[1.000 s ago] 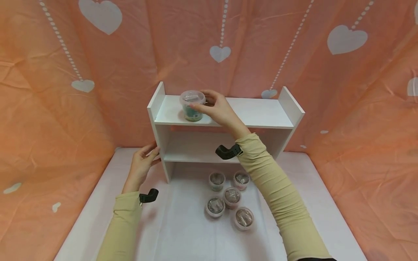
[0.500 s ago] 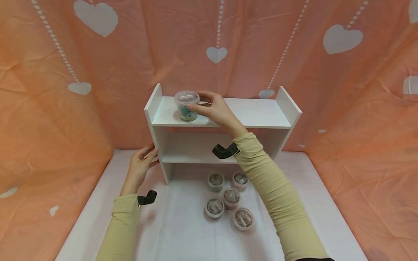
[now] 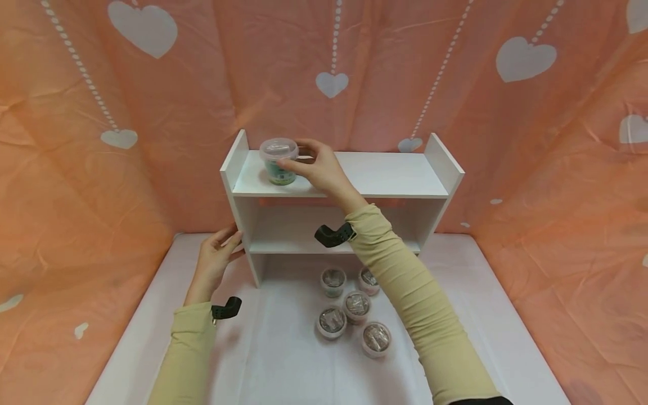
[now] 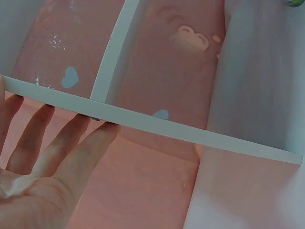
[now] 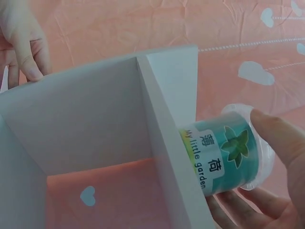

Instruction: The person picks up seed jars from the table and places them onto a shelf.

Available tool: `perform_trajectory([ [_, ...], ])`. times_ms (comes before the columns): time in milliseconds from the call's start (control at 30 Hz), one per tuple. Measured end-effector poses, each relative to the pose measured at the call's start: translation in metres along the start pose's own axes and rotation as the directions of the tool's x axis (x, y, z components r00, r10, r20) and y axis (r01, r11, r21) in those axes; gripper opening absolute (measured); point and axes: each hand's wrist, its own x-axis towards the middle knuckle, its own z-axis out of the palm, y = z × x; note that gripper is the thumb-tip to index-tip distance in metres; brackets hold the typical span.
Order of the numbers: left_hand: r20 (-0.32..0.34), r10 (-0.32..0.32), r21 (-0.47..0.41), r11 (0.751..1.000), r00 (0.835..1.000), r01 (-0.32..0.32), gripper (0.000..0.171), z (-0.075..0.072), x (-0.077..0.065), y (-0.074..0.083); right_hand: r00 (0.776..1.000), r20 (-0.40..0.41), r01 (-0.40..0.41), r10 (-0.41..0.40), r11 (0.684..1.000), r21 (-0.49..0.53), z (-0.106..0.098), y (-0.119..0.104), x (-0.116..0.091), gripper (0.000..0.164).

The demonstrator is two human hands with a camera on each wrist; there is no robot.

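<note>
My right hand (image 3: pixel 324 173) holds a clear-lidded plastic cup (image 3: pixel 279 169) between thumb and fingers at the left end of the white shelf's (image 3: pixel 390 174) top board. In the right wrist view the cup's green label (image 5: pixel 224 152) shows a leaf picture and the words "My little garden". Its base is at the board's edge in that view. With fingers extended, my left hand (image 3: pixel 211 265) touches the outside of the left side panel (image 3: pixel 244 211). Its fingertips meet the panel in the left wrist view (image 4: pixel 76 129), and the middle board joins the panel just beyond them.
Several similar lidded cups (image 3: pixel 356 305) stand in a group on the white-covered table (image 3: pixel 288 354), in front of the shelf. Raised side panels (image 3: pixel 445 163) bound the top board. A pink-orange cloth (image 3: pixel 283 67) with white hearts hangs behind and at both sides.
My right hand has moved the cup left along the top board, nearer the left side panel. The left hand stays at the panel. The head view has shifted slightly.
</note>
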Motion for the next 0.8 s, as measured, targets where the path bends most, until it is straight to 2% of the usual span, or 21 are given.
perform_trajectory([
  [233,-0.001,0.004,-0.005,1.0,1.0,-0.004,0.055,0.0,0.0,0.0,0.999,-0.04,-0.014,0.014,1.0,-0.017,0.008,-0.003,0.002,0.061],
  [400,0.0,0.008,-0.006,1.0,1.0,-0.008,0.055,-0.001,0.001,-0.002,0.999,-0.026,-0.03,0.029,0.999,-0.022,0.007,-0.004,-0.001,0.066],
  [633,-0.002,0.022,-0.02,1.0,1.0,-0.022,0.054,-0.001,0.0,-0.002,0.999,0.037,0.001,-0.001,1.0,-0.007,-0.011,-0.003,-0.009,0.068],
  [800,0.002,0.028,-0.024,0.999,1.0,-0.028,0.054,-0.001,0.0,-0.001,0.998,0.057,0.008,-0.011,0.998,0.068,-0.027,-0.002,-0.016,0.061],
])
